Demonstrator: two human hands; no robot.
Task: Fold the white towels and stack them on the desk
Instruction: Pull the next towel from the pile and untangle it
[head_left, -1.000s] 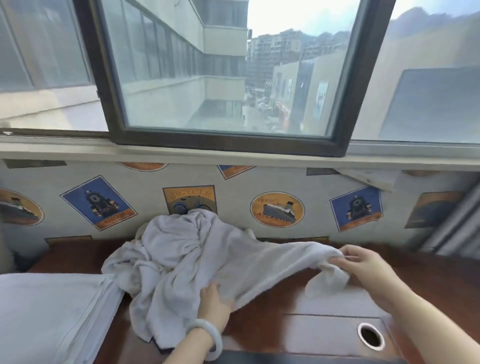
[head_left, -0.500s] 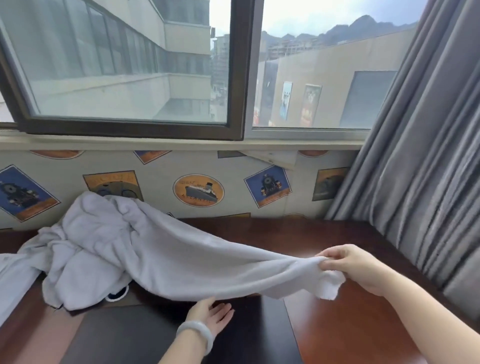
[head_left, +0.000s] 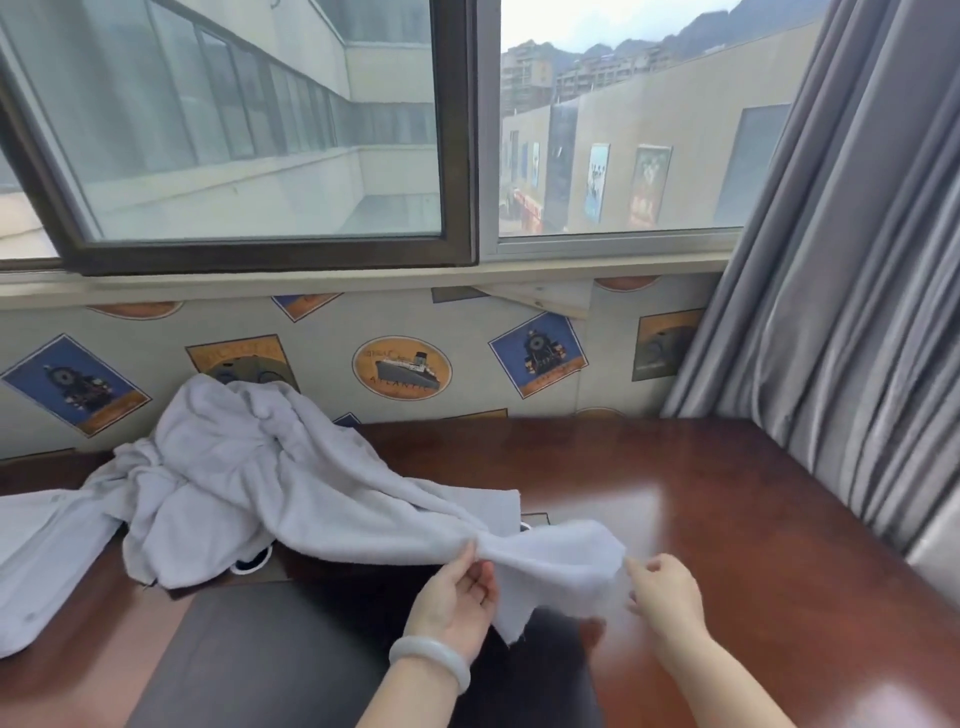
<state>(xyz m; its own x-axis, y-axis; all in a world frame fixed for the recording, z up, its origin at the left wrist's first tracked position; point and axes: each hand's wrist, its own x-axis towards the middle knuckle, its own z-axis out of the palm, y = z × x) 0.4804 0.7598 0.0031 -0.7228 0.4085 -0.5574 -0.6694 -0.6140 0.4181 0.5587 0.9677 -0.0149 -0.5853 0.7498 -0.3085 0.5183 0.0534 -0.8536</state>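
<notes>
Head-worn camera, facing forward and down, close over desk (head_left: 737, 499), window (head_left: 260, 130) ahead

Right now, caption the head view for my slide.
Left hand pinches a crumpled white towel drawn out across the wooden desk below a window; right hand meets its blurred free end.

The towel (head_left: 249, 499) lies heaped on the left part of the desk (head_left: 727, 493), against the wall (head_left: 467, 322) under the window (head_left: 260, 130). Its end stretches rightward to the front, pinched by the left hand (head_left: 457, 603), with the right hand (head_left: 665, 592) at its right edge. A curtain (head_left: 857, 312) hangs at the desk's right.
</notes>
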